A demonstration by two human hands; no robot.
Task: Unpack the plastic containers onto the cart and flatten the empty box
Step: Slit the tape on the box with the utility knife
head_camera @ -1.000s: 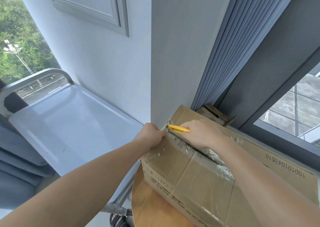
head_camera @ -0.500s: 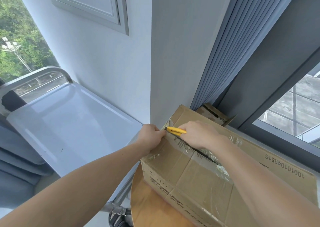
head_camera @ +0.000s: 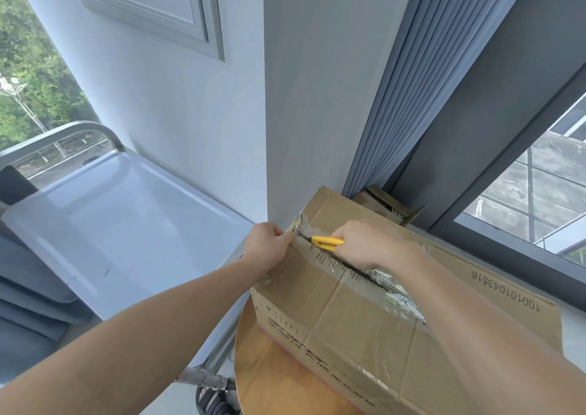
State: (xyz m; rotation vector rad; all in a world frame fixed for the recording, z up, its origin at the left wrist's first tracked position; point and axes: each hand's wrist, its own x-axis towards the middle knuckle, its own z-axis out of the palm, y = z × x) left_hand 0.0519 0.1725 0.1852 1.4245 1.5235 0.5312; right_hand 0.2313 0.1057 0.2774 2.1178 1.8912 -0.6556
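One wide-angle camera, worn on the person's head, looks forward and steeply down from about arm's length. It sits close above the cardboard box (head_camera: 364, 326) on the round table (head_camera: 269, 383) at lower right. The cart (head_camera: 111, 224) fills the lower left, and the wall (head_camera: 190, 113) bends away above.

One readable mark: a printed number on the brown cardboard box (head_camera: 364, 322).

Black digits (head_camera: 505, 291) on the box's top flap, right side, near the window edge; upside down to the camera, and turned round they read 1001010043516. Black lettering (head_camera: 317, 349) runs along the box's front wall under clear tape, too slanted and blurred to read. Small black marks at the front's upper left corner, also not legible.
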